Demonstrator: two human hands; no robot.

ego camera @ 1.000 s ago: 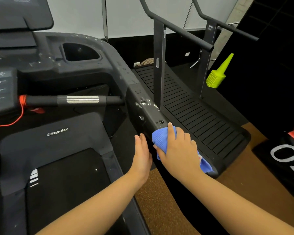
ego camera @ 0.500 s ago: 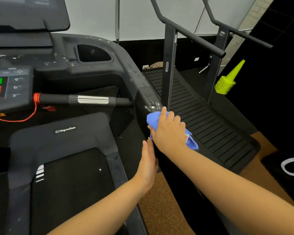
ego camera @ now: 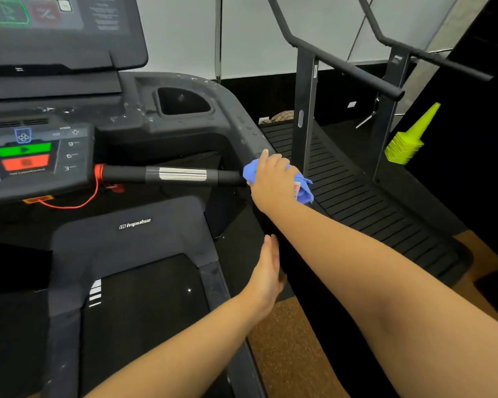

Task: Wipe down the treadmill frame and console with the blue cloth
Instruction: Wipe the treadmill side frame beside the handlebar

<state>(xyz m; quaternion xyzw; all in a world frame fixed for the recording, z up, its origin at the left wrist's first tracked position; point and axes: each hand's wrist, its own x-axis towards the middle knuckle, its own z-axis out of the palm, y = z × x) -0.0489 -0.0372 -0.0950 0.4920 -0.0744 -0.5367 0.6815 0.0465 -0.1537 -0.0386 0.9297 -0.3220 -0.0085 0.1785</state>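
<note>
Right hand: the right hand [ego camera: 273,179] lies on the bunched blue cloth [ego camera: 250,172], fingers curled over it, pressing it down.
Blue cloth: on the right arm of the treadmill frame [ego camera: 243,124], just where the grip bar [ego camera: 181,174] meets it; a tail sticks out past the wrist.
Left hand: the left hand [ego camera: 266,271] is lower, fingers straight and together, holding nothing; contact with the frame cannot be told.
Console: the console [ego camera: 81,139] shows green and red buttons, with 9, 6 and 3 beside them.
Nearby: yellow-green cones [ego camera: 406,142] stand by a slatted treadmill [ego camera: 371,202].
</note>
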